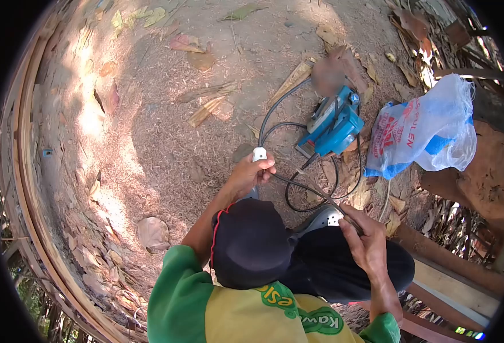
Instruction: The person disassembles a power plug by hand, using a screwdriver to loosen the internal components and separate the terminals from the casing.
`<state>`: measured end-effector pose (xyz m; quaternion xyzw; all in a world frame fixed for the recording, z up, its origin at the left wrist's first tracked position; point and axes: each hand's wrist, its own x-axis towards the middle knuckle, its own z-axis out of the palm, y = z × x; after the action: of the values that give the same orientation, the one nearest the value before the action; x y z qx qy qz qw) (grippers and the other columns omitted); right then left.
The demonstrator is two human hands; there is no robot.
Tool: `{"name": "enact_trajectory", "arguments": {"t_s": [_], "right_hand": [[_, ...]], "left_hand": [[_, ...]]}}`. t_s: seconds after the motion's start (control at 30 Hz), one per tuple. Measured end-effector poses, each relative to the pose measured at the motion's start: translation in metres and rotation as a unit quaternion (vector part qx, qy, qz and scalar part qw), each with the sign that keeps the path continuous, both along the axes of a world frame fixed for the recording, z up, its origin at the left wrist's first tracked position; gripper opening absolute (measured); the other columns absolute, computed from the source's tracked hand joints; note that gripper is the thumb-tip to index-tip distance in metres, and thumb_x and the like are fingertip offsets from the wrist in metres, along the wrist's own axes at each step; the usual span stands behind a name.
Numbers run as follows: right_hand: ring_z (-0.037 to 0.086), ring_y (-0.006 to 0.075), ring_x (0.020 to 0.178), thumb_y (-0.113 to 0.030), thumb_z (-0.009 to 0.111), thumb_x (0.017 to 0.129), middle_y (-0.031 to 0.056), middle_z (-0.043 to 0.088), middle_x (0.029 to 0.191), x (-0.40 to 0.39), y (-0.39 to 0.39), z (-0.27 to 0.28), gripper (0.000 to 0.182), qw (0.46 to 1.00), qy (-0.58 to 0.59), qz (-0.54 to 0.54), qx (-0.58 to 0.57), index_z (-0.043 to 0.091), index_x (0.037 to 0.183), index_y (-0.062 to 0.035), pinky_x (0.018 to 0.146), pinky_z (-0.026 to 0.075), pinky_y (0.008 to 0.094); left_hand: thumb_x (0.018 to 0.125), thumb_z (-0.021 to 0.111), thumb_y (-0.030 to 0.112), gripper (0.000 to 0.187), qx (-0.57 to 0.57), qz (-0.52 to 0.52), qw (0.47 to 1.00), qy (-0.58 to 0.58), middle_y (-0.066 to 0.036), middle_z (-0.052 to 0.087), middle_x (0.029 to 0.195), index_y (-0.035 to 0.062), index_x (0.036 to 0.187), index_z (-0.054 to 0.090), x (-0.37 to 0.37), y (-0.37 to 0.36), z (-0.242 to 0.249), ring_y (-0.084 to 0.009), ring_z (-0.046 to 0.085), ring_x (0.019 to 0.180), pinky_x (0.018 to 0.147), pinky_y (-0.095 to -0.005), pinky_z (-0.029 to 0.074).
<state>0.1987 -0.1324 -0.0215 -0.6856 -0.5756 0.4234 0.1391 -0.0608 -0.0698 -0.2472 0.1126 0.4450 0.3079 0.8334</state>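
My left hand point(252, 176) is closed around a small white electrical connector point(259, 154), with the thumb across its lower part. Dark cords point(267, 117) run from the connector's top towards a blue power tool, which looks like an electric planer point(333, 127) lying on the ground. My right hand point(366, 234) is lower and to the right, its fingers wrapped round a black cord point(306, 187). That cord stretches up to my left hand. More of the cord lies in loops beside the planer.
A clear plastic bag point(423, 128) with red print and something blue inside stands right of the planer. Wood shavings point(178, 137), dry leaves point(153, 234) and wood offcuts point(209, 108) cover the ground. Timber boards point(455, 288) lie at lower right; a long plank point(26, 171) edges the left.
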Motion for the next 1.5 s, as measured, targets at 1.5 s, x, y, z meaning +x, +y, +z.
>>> {"name": "enact_trajectory", "arguments": {"t_s": [1.5], "right_hand": [[0.062, 0.0343, 0.072, -0.014, 0.07, 0.088, 0.0127, 0.062, 0.081, 0.021, 0.002, -0.02, 0.018, 0.977, -0.173, 0.104, 0.073, 0.063, 0.102, -0.0037, 0.06, 0.05, 0.0414]], "left_hand": [[0.085, 0.073, 0.017, 0.027, 0.293, -0.03, 0.862, 0.414, -0.001, 0.059, 0.072, 0.0038, 0.101, 0.055, 0.022, -0.003, 0.027, -0.0085, 0.054, 0.064, 0.058, -0.0257, 0.044]]}}
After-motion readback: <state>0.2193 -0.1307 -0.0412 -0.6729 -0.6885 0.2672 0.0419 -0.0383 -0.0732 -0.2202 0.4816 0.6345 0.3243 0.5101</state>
